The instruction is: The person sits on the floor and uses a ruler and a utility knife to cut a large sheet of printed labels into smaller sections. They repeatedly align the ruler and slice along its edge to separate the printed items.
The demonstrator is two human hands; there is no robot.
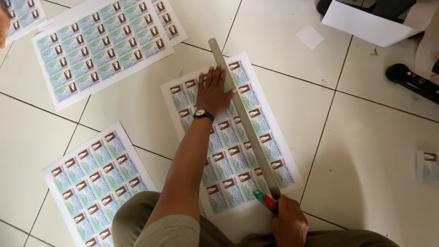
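Now left hand (214, 91) flat, right hand (288, 224) fisted

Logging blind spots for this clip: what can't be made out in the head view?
- Cutter: blade tip hidden against the metal ruler; handle end buried in the right hand.
- Left hand: palm contact with the printed sheet hidden by the hand itself.
- Card print: too small to read.
- Stack of sheets: cut off by the top edge.
- Black object: cut off at the right edge.
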